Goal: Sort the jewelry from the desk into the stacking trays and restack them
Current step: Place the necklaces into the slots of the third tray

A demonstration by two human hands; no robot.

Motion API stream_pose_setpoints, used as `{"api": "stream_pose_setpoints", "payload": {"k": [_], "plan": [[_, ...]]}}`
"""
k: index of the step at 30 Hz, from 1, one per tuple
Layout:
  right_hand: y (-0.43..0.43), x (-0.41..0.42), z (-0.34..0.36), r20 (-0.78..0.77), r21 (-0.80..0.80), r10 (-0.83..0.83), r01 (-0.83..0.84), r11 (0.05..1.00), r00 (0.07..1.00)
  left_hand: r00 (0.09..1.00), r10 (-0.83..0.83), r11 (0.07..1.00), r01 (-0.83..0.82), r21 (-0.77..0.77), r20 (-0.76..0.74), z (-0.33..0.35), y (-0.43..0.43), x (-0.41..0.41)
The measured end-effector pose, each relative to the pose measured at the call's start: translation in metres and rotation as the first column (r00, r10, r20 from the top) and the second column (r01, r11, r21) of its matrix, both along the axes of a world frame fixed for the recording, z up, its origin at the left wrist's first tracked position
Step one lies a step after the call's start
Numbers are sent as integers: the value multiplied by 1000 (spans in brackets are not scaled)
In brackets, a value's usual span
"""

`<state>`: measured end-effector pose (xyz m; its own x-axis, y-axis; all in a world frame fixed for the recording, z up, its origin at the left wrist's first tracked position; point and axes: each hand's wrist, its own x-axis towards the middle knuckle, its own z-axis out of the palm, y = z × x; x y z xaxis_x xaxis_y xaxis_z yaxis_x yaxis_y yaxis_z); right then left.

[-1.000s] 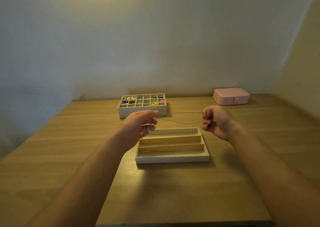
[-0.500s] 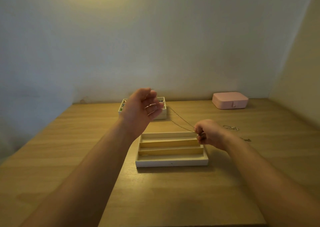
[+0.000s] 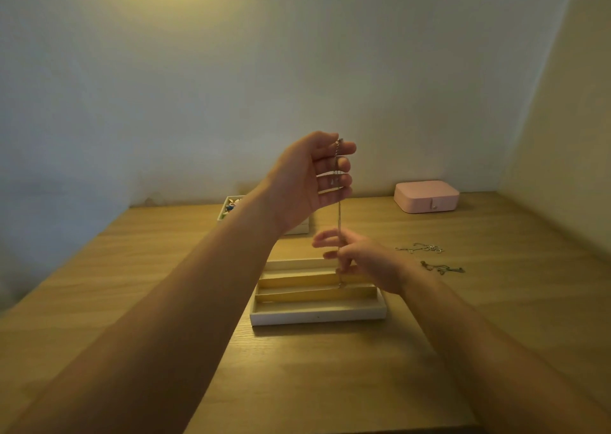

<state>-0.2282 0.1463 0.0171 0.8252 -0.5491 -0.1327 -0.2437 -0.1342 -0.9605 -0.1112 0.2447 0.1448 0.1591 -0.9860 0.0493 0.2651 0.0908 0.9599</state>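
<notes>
Fingertips point(image 3: 345, 149) of the left hand point(image 3: 307, 175) pinch the chain point(image 3: 339, 215), likely light and limp, by its end; right hand point(image 3: 367, 265) steadies it lower, grip unclear.

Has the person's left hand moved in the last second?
Yes. The left hand has risen: it was low in front of the compartment tray, and now it pinches the necklace chain by its top end above that tray, against the wall.

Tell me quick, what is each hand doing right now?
Left hand: pinching the top of the necklace chain.
Right hand: at the chain lower down; grip too blurred to tell.
</notes>
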Motion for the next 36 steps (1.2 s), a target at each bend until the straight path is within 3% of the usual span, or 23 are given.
{"api": "stream_pose_setpoints", "payload": {"k": [4,8,17,22,36], "plan": [[13,4,-2,97,74,106,-113,991,990,1000,5,1000,-5,-21,8,4,0,5],[8,-7,-3,226,310,210,-275,910,951,996,75,996,-76,-38,-40,4,4,24],[-12,-28,-11,134,324,-76,28,945,988,948,299,954,-298,30,-104,-30,10,71],[-28,-35,-16,69,228,-172,152,962,983,912,407,911,-400,100,-51,-62,7,88],[-55,-30,-25,-45,195,-371,372,907,928,774,592,746,-632,211,227,-135,5,128]]}}
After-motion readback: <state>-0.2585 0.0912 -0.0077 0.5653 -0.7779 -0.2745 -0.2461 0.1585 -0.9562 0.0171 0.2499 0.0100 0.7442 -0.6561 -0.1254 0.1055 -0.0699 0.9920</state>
